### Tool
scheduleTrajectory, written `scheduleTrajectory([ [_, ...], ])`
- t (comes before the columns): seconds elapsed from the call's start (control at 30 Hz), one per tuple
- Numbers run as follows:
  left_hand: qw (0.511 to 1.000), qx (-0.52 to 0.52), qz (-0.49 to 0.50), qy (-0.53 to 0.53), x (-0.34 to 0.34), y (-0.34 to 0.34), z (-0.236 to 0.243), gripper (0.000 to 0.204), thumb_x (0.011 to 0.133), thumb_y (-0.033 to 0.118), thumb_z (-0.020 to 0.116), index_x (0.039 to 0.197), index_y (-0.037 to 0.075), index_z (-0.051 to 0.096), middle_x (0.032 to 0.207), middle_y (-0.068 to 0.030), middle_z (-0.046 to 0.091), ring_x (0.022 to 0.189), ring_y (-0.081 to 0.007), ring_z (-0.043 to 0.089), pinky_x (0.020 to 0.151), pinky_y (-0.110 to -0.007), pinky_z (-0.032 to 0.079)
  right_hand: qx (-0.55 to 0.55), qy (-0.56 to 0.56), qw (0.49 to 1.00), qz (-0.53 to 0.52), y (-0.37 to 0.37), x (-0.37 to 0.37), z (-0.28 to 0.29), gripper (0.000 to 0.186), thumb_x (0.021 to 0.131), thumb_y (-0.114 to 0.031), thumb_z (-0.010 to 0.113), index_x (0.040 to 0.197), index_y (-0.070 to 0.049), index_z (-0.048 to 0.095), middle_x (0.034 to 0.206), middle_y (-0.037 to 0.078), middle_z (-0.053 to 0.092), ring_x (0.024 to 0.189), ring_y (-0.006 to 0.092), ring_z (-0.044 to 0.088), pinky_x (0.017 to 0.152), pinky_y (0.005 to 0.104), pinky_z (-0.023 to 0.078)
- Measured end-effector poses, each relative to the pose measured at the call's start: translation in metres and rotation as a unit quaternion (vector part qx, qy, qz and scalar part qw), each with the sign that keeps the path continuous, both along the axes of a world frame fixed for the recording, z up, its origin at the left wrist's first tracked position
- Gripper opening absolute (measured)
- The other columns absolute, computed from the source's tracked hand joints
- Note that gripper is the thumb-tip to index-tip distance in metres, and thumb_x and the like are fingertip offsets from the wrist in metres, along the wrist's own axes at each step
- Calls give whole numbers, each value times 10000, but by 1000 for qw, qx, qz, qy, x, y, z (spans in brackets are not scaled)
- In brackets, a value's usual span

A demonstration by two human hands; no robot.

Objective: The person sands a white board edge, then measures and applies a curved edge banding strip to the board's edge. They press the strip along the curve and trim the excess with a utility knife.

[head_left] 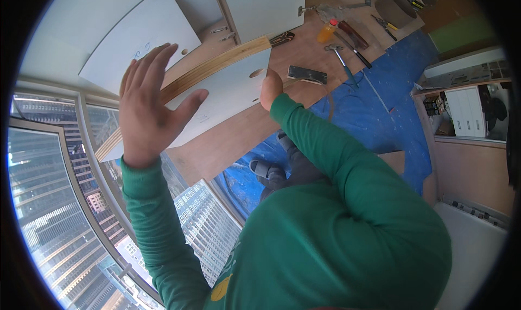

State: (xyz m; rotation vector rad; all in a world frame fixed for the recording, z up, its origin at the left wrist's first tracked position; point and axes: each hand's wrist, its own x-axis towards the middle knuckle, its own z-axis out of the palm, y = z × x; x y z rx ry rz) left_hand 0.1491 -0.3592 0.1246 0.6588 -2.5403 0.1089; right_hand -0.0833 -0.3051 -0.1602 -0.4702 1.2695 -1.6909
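A white panel (pixel 217 101) with a bare plywood edge (pixel 217 65) stands tilted on its long side over the brown board surface. A large round hole and a smaller one show near its right end. My right hand (pixel 271 90) grips that right end, its fingers mostly hidden behind the panel. Raised over the panel's left part, my left hand (pixel 145 109) is open, fingers stretched and thumb out to the side. It appears to hold nothing; whether it touches the panel I cannot tell.
Another white panel (pixel 142 33) leans at the wall behind. On the brown boards (pixel 347 44) lie a hammer (pixel 342 60), an orange bottle (pixel 327 32), a black sanding block (pixel 307 74) and pliers (pixel 384 25). Blue sheeting (pixel 374 120) covers the floor. A window (pixel 49 190) is at left.
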Motion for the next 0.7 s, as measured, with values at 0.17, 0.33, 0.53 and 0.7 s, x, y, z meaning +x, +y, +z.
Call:
scheduleTrajectory([
  [0.17, 955, 199, 131, -174, -36, -16, -9, 605, 797, 382, 841, 1301, 89, 677, 981, -151, 761, 843, -306, 752, 780, -404, 599, 22, 105, 992, -71, 31, -37, -4, 378, 1001, -321, 604, 1082, 38, 691, 1088, 143, 707, 1029, 256, 674, 933, 398, 522],
  [0.33, 959, 215, 113, -143, -37, -24, -22, 541, 790, 355, 846, 1241, 87, 713, 835, -148, 752, 721, -294, 745, 679, -397, 579, 325, 443, 815, -186, 147, -177, -144, 448, 827, -183, 758, 1218, 3, 642, 1145, 203, 688, 1077, 334, 665, 943, 400, 520],
  [0.53, 937, 254, 167, -174, -50, -24, -13, 531, 741, 299, 859, 1204, 80, 723, 916, -159, 760, 802, -330, 746, 743, -397, 576, 483, 341, 806, 29, 190, -238, -202, 476, 806, -158, 726, 1248, -18, 619, 1276, 201, 659, 1204, 400, 616, 987, 467, 510],
  [0.7, 933, 266, 173, -169, -50, -31, -20, 484, 715, 251, 856, 1141, 54, 741, 935, -168, 759, 828, -338, 748, 779, -414, 576, 396, 378, 835, -51, 175, -292, -211, 504, 792, -119, 743, 1278, -57, 623, 1340, 184, 610, 1265, 388, 565, 1026, 454, 490],
])
